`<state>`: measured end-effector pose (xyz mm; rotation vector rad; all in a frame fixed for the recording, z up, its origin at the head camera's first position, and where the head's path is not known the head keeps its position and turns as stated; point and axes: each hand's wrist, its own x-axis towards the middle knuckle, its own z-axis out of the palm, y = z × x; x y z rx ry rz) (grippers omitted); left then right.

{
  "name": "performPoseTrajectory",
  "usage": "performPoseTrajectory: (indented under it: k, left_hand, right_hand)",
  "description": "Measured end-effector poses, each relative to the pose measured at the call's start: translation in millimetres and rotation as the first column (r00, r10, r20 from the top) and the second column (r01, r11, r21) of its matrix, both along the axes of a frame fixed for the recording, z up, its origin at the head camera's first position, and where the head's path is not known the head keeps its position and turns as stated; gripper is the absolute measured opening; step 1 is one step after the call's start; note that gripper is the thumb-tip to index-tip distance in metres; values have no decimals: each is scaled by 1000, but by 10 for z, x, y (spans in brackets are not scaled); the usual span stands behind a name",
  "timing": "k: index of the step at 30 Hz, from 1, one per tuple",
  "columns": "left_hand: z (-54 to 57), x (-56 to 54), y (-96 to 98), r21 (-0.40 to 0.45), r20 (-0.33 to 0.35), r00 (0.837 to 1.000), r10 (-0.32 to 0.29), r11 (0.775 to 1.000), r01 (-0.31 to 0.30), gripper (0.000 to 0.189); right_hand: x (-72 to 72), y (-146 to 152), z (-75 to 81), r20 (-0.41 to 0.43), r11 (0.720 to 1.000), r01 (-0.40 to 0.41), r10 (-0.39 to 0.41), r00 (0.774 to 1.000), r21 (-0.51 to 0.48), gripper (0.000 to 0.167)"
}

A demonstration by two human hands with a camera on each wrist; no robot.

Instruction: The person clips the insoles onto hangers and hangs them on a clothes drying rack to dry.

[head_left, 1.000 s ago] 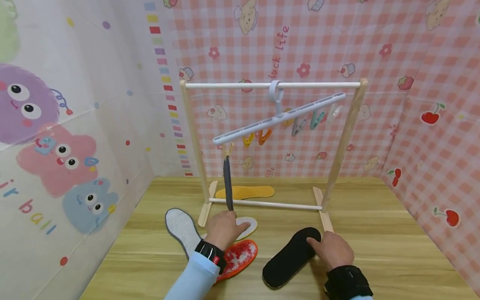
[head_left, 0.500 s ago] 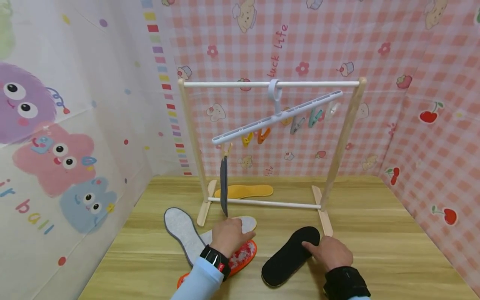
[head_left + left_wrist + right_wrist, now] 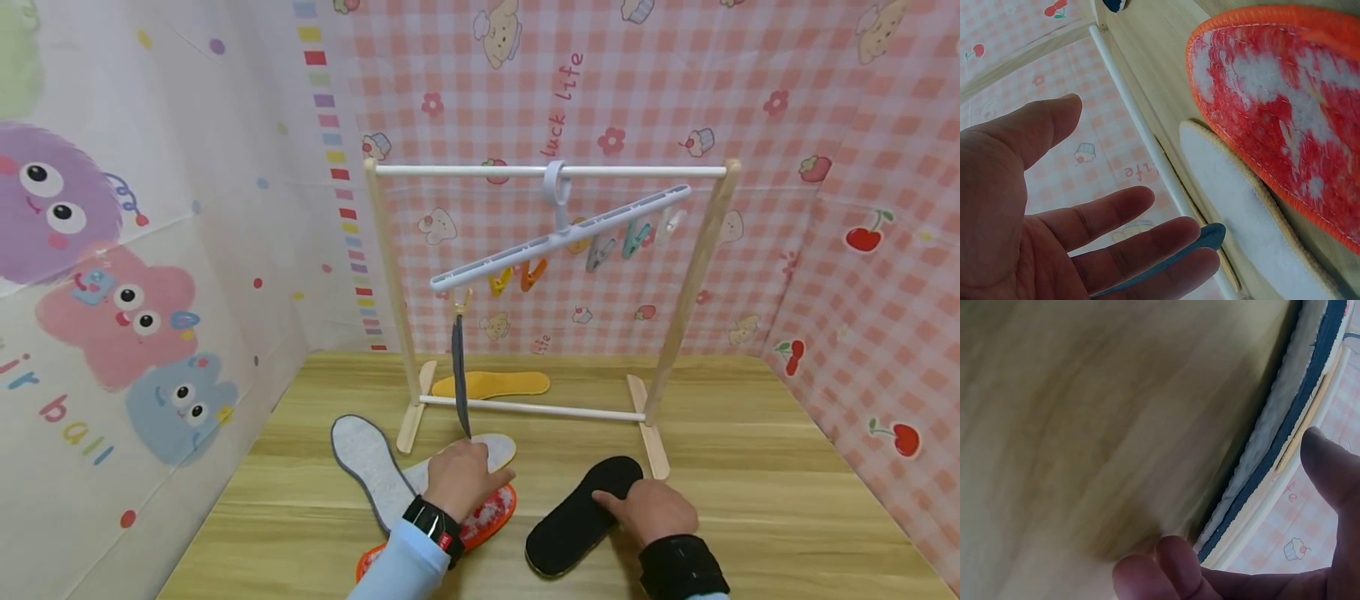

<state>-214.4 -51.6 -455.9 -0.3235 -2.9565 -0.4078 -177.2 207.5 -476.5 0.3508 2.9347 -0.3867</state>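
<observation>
My left hand (image 3: 459, 479) is held over several insoles, holding nothing, its fingers spread apart in the left wrist view. Beneath it lie a red-and-white insole (image 3: 493, 512) with an orange edge and a pale insole (image 3: 501, 450); a grey insole (image 3: 367, 458) lies to their left. Just above the hand, a dark grey insole (image 3: 459, 358) hangs from a clothespin (image 3: 461, 305). My right hand (image 3: 660, 508) holds the right edge of a black insole (image 3: 573, 521), thumb over the top. In the right wrist view, fingertips (image 3: 1141, 575) are at its pale underside.
A wooden rack with a white top bar (image 3: 465, 171) stands behind the hands. From it hangs a tilted pale-blue hanger (image 3: 517, 250) with several coloured clothespins (image 3: 534, 273). A yellow insole (image 3: 502, 383) lies behind the rack's lower bar (image 3: 540, 408). Patterned cloth surrounds the table (image 3: 765, 517).
My left hand has dropped from the lower end of the hanging insole and shifted slightly right. My right hand has slid left, its thumb farther over the black insole.
</observation>
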Motion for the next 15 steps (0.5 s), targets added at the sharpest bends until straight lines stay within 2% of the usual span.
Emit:
performPoseTrajectory:
  k: [4,10,15]
  left_hand:
    - [12,2,0,2,-7,1000,-2,1000,2,47]
    - [23,18,-11,6,23,1000,-3,1000,3,47]
    - [9,26,-22,-6,12,1000,-2,1000,2,48]
  right_hand:
    - [-38,-29,-12,5,1000,1,-1,1000,13,66]
    - [-79,-49,-22,-24,1000,0,0,1000,8,67]
    - [-124,-67,-28,2,1000,-3,3,1000,12,70]
